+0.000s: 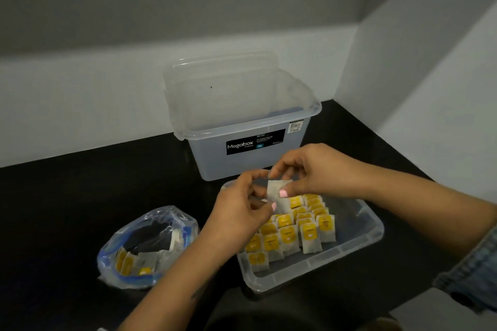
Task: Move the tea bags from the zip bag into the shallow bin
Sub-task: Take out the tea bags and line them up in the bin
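Black counter (67, 209) in a grey-walled corner: both hands pinched one tea bag (278, 195) over the shallow bin (357, 243), left hand (242, 212) at its lower edge, right hand (309, 172) at its top. Mid-transfer by my read (rows fill about half); next it needs setting into a row, and a few bags remained in the zip bag (145, 247). Bag count and the hands' exact contact were hard to make out.

The shallow bin (360, 246) is clear smooth plastic, the zip bag (139, 226) crinkled glossy film, the tea bags (289, 236) matt paper, the table (67, 209) dark and smooth.
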A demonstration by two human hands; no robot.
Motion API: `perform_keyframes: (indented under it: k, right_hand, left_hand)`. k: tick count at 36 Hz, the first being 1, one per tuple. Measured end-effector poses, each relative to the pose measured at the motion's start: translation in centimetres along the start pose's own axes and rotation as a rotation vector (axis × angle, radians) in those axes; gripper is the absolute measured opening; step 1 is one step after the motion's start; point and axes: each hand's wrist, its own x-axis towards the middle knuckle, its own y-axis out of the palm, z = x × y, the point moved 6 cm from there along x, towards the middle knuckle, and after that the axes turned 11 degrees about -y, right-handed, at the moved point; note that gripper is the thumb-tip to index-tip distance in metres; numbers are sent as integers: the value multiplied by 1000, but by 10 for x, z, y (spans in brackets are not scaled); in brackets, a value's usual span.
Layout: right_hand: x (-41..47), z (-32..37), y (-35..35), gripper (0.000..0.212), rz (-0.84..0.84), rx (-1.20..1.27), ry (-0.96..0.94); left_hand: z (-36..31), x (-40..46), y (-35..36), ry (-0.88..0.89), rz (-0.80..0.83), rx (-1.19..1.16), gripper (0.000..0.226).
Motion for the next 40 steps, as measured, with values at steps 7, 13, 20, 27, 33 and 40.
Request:
perform_keyframes:
  k: [7,13,20,27,33,40]
  right_hand:
    - [-7,-10,-1,36,-77,22,50]
    - [-13,-8,-9,26,-9,251,2]
    - [-18,-10,-14,33,98,343,-29]
    - [-24,-17,-15,17,98,224,-3]
    - [-31,-40,-6,9,315,-347,84]
    - [-29,-66,37,21,495,-799,30]
  left_hand:
    - [0,3,15,-75,129,-228,46]
    - [1,7,16,-144,206,-472,36]
    - [-1,9,21,-184,337,-550,45]
    - [-3,7,25,-142,307,-352,53]
    - [-4,5,12,95,-39,-86,48]
    - [-5,-1,16,171,-106,74,43]
